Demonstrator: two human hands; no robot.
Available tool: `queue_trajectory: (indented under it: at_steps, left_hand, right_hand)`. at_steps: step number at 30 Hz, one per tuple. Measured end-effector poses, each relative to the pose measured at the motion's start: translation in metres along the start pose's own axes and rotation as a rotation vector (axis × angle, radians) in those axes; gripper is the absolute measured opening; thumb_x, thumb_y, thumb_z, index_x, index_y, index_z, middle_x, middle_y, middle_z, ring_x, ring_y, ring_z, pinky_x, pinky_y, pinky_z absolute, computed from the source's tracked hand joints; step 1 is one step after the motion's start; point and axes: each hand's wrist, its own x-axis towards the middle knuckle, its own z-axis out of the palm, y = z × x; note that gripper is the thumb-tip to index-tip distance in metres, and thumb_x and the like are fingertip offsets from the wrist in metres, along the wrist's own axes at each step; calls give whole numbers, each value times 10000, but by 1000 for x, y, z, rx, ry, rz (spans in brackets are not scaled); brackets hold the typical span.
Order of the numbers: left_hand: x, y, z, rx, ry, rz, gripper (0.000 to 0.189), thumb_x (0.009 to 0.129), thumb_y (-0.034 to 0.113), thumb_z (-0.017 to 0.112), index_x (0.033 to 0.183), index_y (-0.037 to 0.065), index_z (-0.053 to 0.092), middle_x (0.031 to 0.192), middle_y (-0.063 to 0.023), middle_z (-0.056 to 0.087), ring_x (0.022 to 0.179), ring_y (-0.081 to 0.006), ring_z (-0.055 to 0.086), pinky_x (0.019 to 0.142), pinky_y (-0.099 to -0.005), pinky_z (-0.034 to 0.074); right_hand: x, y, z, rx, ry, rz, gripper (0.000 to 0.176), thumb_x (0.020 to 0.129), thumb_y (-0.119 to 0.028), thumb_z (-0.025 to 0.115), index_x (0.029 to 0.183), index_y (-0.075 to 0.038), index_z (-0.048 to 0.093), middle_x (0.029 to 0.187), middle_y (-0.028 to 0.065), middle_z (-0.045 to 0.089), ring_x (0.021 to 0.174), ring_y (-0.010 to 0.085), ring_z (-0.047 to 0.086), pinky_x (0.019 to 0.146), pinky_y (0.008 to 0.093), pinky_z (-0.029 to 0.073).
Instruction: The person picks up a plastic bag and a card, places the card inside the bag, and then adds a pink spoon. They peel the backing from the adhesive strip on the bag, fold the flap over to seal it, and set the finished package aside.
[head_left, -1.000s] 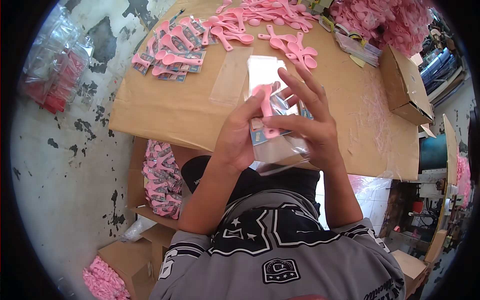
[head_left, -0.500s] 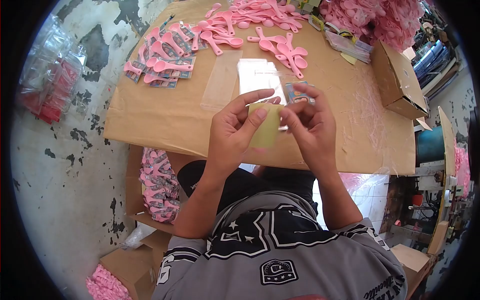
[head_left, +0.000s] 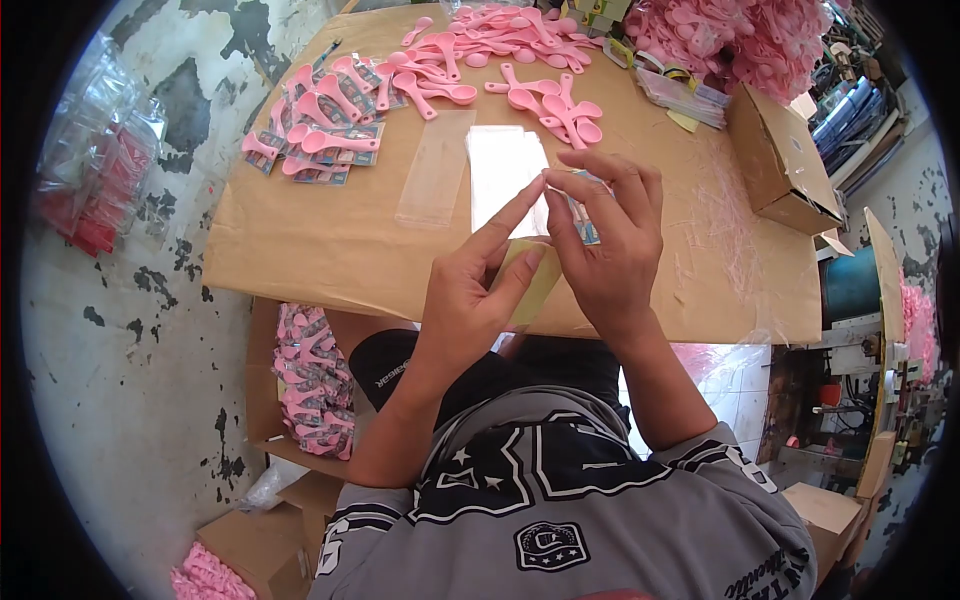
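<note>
My left hand (head_left: 470, 300) holds a yellowish-green sheet (head_left: 537, 283) between thumb and fingers, its index finger stretched out forward. The fingertips of my right hand (head_left: 610, 235) meet that index fingertip; whether a small thing lies between them is too small to tell. Beyond the hands lies a stack of shiny clear bags (head_left: 497, 165), with a long clear sleeve (head_left: 432, 170) to its left. A blue printed card (head_left: 590, 222) is partly hidden behind my right hand.
Pink spoons (head_left: 520, 35) are heaped at the table's far side. Spoons on printed cards (head_left: 325, 125) lie at the left. An open cardboard box (head_left: 785, 160) stands at the right edge. Below the table's left side is a box of packed spoons (head_left: 315, 385).
The fingertips of my two hands have come together, and my left index finger has stretched forward. The yellowish-green sheet now sits lower and tilted. The view has shifted slightly.
</note>
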Motion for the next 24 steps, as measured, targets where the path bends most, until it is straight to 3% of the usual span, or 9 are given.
queue_trajectory:
  at_steps: [3, 7, 9, 11, 14, 17, 20, 22, 24]
  left_hand:
    - [-1, -3, -5, 87, -53, 44, 587, 1051, 81, 649, 1606, 96, 458, 759, 50, 616, 610, 18, 431, 515, -193, 364]
    - [-1, -6, -5, 49, -99, 19, 594, 1056, 88, 636, 1612, 79, 428, 932, -56, 745, 695, 0, 573, 566, -178, 450]
    - [4, -17, -2, -101, -94, 61, 584, 1060, 110, 630, 1604, 66, 423, 1086, -137, 783, 770, -32, 663, 587, -172, 511]
    - [3, -10, -6, -204, -65, -82, 549, 1063, 143, 628, 1573, 53, 444, 1210, -186, 749, 848, -81, 712, 593, -200, 573]
    - [6, -13, -8, -295, -3, -145, 453, 1062, 194, 631, 1462, 12, 521, 1278, -197, 726, 882, -132, 747, 549, -273, 645]
    - [8, -16, -8, -367, 36, -114, 390, 1063, 184, 627, 1397, -3, 556, 1312, -200, 706, 938, -149, 748, 565, -283, 658]
    - [12, -21, -9, -409, 51, -42, 344, 1067, 168, 616, 1358, -11, 573, 1361, -195, 671, 999, -161, 741, 595, -303, 672]
    - [14, -23, -6, -442, 78, 20, 326, 1072, 159, 606, 1348, -12, 579, 1367, -177, 657, 1032, -164, 733, 628, -321, 684]
    - [13, -23, -7, -505, 71, -20, 301, 1066, 173, 627, 1314, 4, 613, 1231, -136, 709, 979, -134, 723, 589, -283, 657]
  right_hand:
    - [1, 3, 0, 11, -11, 3, 230, 795, -13, 783, 1017, -63, 755, 1120, 53, 728, 1025, 290, 620, 889, 407, 508]
    - [2, 7, -4, 144, -36, 160, 170, 835, 7, 751, 1001, -26, 729, 1113, 89, 733, 1024, 270, 665, 904, 394, 538]
    - [3, 23, -5, 472, 52, 387, 131, 889, 3, 726, 1019, -1, 711, 1115, 118, 730, 1035, 248, 688, 930, 377, 555]
    - [11, 30, -12, 753, 154, 648, 58, 983, 3, 649, 1028, 34, 670, 1134, 160, 718, 1068, 199, 706, 981, 324, 558]
    - [24, 43, -28, 1062, 332, 652, 67, 993, 44, 596, 1018, 14, 650, 1057, 137, 713, 1001, 182, 713, 920, 293, 568]
    - [11, 64, -40, 1081, 355, 601, 68, 985, 26, 582, 1007, -7, 638, 950, 88, 689, 869, 130, 686, 792, 252, 557]
    - [-7, 68, -51, 1078, -58, 634, 44, 979, -28, 593, 995, -30, 634, 896, 50, 652, 763, 81, 627, 669, 221, 509]
    - [-11, 43, -46, 976, -260, 735, 134, 979, -71, 607, 1079, -13, 675, 923, 28, 658, 789, 45, 588, 606, 198, 445]
    - [-12, 25, -33, 911, -385, 748, 181, 996, -111, 652, 1135, -3, 694, 938, 19, 669, 829, 45, 598, 633, 210, 467]
